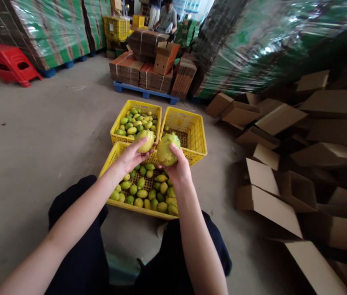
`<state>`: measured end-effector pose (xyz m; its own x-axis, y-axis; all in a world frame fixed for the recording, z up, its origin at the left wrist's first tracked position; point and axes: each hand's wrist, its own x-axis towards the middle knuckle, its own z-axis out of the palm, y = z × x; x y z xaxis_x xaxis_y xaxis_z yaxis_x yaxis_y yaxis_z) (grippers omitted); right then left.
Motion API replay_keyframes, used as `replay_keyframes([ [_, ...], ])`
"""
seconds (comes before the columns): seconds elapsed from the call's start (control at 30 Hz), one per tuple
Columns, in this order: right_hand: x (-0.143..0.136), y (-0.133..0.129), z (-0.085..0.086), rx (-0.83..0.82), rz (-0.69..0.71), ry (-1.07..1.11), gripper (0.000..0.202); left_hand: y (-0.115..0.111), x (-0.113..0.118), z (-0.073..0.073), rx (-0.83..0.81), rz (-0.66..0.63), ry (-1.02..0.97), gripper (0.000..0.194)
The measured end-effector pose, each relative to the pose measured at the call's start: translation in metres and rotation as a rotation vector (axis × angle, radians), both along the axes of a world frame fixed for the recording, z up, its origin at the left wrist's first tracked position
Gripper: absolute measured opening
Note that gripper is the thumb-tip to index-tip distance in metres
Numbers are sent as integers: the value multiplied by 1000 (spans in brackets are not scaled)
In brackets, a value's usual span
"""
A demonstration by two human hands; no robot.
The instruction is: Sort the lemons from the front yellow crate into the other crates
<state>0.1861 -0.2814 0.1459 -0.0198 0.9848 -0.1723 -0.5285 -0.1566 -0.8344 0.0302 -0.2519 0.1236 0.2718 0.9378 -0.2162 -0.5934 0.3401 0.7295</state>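
My left hand (134, 155) holds a smooth yellow-green lemon (145, 141) above the crates. Beside it, my right hand (179, 164) grips a larger, bumpy yellow-green lemon (167, 150). The two fruits are close together but apart. Below them is the near yellow crate (142, 210), with many green and yellow lemons (141, 194) spread over its base. Behind on the left, a second yellow crate (115, 133) holds a heap of lemons (136, 122). The third yellow crate (204, 137), behind on the right, shows a few lemons at its left side; my hands hide part of it.
Open cardboard boxes (274, 205) are piled on the right. Ahead, a blue pallet (145, 92) carries bundled flat cartons (156, 80), with a seated person (167, 20) behind. A red stool (12, 63) stands at the left, near wrapped green stacks (56, 32).
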Motion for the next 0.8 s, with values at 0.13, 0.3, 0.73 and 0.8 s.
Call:
replay_keyframes([
  [0.13, -6, 1, -2, -59, -47, 61, 34, 1, 1, -3, 35, 54, 30, 31],
  [0.3, -5, 7, -12, -125, -48, 62, 30, 2, -2, -6, 13, 20, 49, 45],
  [0.73, 4, 7, -12, -228, 74, 164, 33, -7, 3, -6, -104, -61, 108, 40],
  [0.8, 3, 6, -15, -203, 52, 202, 31, -8, 6, -6, -131, -8, 62, 45],
])
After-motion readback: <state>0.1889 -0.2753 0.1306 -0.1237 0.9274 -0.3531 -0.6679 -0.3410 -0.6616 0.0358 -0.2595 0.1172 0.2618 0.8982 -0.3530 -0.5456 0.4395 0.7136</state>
